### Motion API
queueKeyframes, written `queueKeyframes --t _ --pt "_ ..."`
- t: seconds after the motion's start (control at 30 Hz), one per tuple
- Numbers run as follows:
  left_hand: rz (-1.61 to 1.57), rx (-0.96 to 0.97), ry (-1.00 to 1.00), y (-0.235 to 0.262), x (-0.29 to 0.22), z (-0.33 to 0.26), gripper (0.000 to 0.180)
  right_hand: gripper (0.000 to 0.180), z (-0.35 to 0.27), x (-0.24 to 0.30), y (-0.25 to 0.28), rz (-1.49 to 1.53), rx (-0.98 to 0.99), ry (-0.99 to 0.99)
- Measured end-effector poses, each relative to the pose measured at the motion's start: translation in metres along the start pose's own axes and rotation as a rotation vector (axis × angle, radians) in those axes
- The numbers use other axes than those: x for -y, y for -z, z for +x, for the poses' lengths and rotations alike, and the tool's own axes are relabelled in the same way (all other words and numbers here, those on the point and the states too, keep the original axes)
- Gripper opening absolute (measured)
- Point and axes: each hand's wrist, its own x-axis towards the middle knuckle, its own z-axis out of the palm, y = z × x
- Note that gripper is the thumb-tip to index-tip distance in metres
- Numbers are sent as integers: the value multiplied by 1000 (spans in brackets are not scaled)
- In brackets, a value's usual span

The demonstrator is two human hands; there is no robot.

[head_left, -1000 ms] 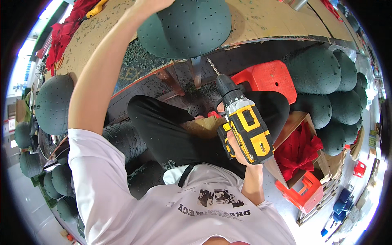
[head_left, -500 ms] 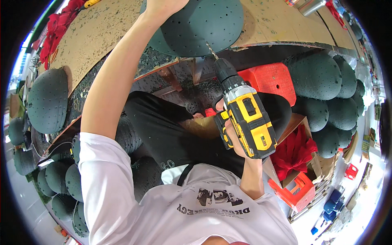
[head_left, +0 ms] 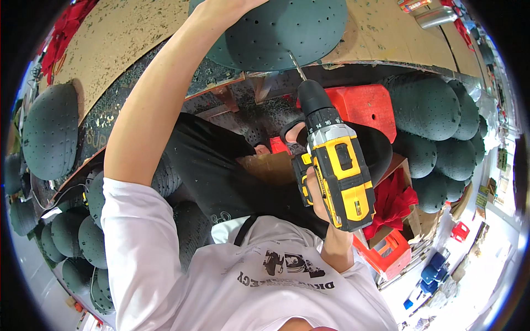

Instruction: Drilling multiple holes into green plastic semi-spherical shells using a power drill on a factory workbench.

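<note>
In my right hand [head_left: 317, 197] is a yellow and black cordless drill [head_left: 343, 160], its handle wrapped by my fingers. The drill points up and away from me. Its thin bit [head_left: 297, 65] reaches the near part of a dark green, rounded shell [head_left: 287, 33] dotted with small holes; whether the tip is in the material I cannot tell. The shell lies at the near edge of the table. My left hand [head_left: 234, 6] is over the shell's far left part, with its fingers cut off by the top of the picture.
A cardboard-covered table [head_left: 381, 38] strewn with dark shavings spans the far side. Stacks of similar shells stand at right [head_left: 425, 105] and left [head_left: 52, 129]. Around my legs are a red plastic stool [head_left: 361, 107] and a box of red fabric strips [head_left: 391, 201].
The shell and drill appear slightly farther right, while surrounding things shifted left in the view. The bit's tip meets the shell a little farther from its near edge. My right hand keeps its grip.
</note>
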Motion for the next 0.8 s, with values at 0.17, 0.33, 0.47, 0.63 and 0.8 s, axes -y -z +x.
queueKeyframes --t 0.17,0.33,0.47,0.63,0.8 --pt "29 -4 16 2 -5 -1 20 40 21 5 -3 61 77 -47" --pt "-4 -14 48 4 -12 0 22 38 56 -18 -34 226 49 -22" --pt "24 -18 60 3 -10 3 23 25 48 -17 -37 107 -86 170" --pt "28 -13 77 1 -10 1 25 30 28 -7 -34 194 -23 -80" --pt "26 -8 66 1 -12 2 25 26 18 -2 -28 170 -71 2"
